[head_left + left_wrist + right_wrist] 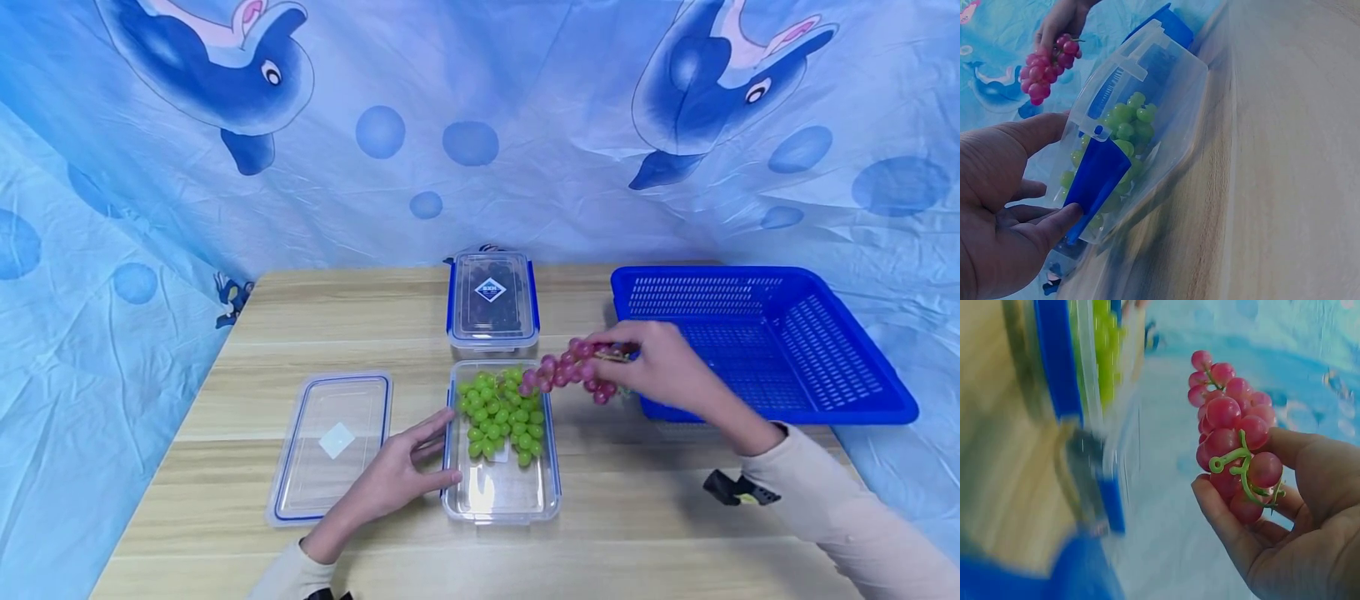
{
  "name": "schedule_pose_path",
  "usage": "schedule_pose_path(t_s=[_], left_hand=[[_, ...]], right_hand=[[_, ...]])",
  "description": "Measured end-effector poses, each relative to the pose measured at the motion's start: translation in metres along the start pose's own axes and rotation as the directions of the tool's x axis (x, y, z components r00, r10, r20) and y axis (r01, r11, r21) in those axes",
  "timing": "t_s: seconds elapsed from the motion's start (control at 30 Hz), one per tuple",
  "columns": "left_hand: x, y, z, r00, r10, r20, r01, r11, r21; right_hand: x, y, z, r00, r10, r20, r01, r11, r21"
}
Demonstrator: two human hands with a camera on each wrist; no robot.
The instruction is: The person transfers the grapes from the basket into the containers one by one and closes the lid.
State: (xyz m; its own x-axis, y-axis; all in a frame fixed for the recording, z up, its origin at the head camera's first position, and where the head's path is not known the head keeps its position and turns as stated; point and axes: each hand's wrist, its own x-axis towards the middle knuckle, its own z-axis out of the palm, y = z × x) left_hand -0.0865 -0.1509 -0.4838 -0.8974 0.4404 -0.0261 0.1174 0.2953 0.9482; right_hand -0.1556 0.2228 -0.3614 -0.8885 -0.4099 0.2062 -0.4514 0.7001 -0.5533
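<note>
A bunch of red grapes hangs from my right hand, held between thumb and fingers at its stem end. In the right wrist view the green stem shows among the grapes. The bunch's far end overlaps the right rim of a clear container in the head view. Inside that container lies a bunch of green grapes, toward the back. My left hand rests against the container's left side with spread fingers. Its fingertips touch near the blue clip in the left wrist view.
Left of the container lies a clear lid with a blue seal. Behind it stands a lidded container with dark contents. A blue plastic basket sits at the right of the wooden table. A blue dolphin-print sheet hangs behind.
</note>
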Motion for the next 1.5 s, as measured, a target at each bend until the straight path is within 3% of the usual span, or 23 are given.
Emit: schedule_pose_path(t_s=[0.3,0.57,0.7,0.9,1.13,1.23,1.33,1.5], left_hand=[[0.001,0.001,-0.002,1.0,-0.009,0.004,0.009,1.0,-0.002],[0.001,0.001,-0.003,1.0,-0.02,0.006,0.02,1.0,0.002],[0.001,0.001,-0.003,1.0,-0.022,0.004,0.022,1.0,0.004],[0.001,0.001,-0.002,0.999,-0.032,0.006,0.032,0.999,0.003],[0.001,0.0,-0.003,0.999,-0.043,0.002,0.043,0.999,0.018],[0.001,0.0,-0.003,0.999,-0.041,-0.001,0.041,0.999,0.023],[0.001,0.0,-0.003,0.999,-0.041,0.0,0.041,0.999,0.023],[0.002,0.001,-0.002,0.999,-0.035,0.001,0.035,0.999,0.025]], right_hand=[[-0.003,-0.032,0.056,0.993,-0.016,0.118,0.002,0.993,0.121],[-0.006,-0.049,0.094,0.986,-0.089,0.143,0.09,0.996,-0.002],[-0.008,-0.052,0.109,0.977,-0.105,0.187,0.104,0.994,0.017],[-0.009,-0.05,0.121,0.929,-0.154,0.337,0.125,0.986,0.108],[-0.012,-0.048,0.122,0.855,-0.18,0.486,0.157,0.984,0.088],[-0.013,-0.049,0.122,0.836,-0.199,0.511,0.18,0.98,0.086],[-0.013,-0.049,0.12,0.847,-0.201,0.492,0.18,0.98,0.091],[-0.015,-0.042,0.106,0.914,-0.163,0.371,0.109,0.981,0.162]])
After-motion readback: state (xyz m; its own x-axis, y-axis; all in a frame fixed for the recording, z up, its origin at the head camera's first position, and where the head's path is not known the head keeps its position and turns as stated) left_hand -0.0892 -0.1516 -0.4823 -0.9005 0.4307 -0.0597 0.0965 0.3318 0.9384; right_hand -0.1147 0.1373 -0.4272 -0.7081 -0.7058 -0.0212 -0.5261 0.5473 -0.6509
